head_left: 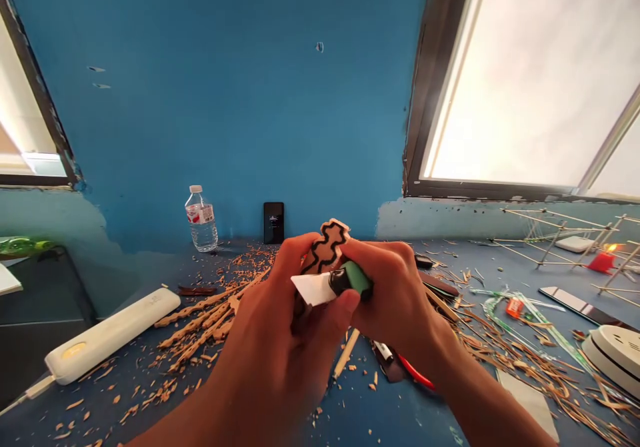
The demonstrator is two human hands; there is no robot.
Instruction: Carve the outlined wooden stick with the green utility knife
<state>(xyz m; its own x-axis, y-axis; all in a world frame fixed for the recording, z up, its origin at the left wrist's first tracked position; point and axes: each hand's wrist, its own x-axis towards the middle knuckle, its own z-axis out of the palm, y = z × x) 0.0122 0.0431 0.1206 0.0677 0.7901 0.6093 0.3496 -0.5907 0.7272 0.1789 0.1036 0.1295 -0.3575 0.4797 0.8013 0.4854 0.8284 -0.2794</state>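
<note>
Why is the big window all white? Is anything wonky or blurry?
Head view: the right window is washed out white, probably overexposed; head view: the window frames lean outward, likely lens distortion; head view: the left hand looks slightly soft near the wrist.

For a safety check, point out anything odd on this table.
Thin brown wood shavings lie scattered across the blue tabletop, and a small red candle burns at far right; an open flame on a shaving-strewn surface looks odd.
</note>
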